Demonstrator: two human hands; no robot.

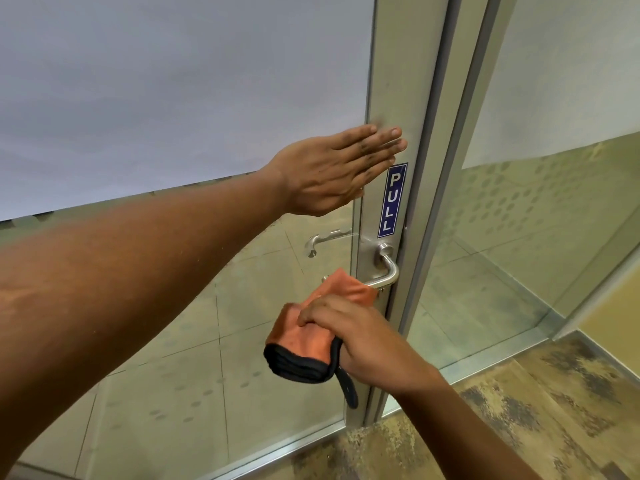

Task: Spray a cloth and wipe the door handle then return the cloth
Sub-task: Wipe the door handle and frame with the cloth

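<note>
A silver lever door handle (390, 268) is mounted on the metal frame of a glass door (398, 81). My right hand (360, 337) grips a folded orange cloth (304, 337) with a black edge and holds it against the lever's grip, so most of the grip is hidden. My left hand (332, 171) lies flat with straight fingers against the door frame, just above a blue PULL sticker (391, 200). No spray bottle is in view.
The door's upper glass is frosted and its lower part is clear, showing a second lever (320, 240) on the far side and a tiled floor. A fixed glass panel (554, 150) stands to the right. Mottled brown carpet (519, 427) lies underfoot.
</note>
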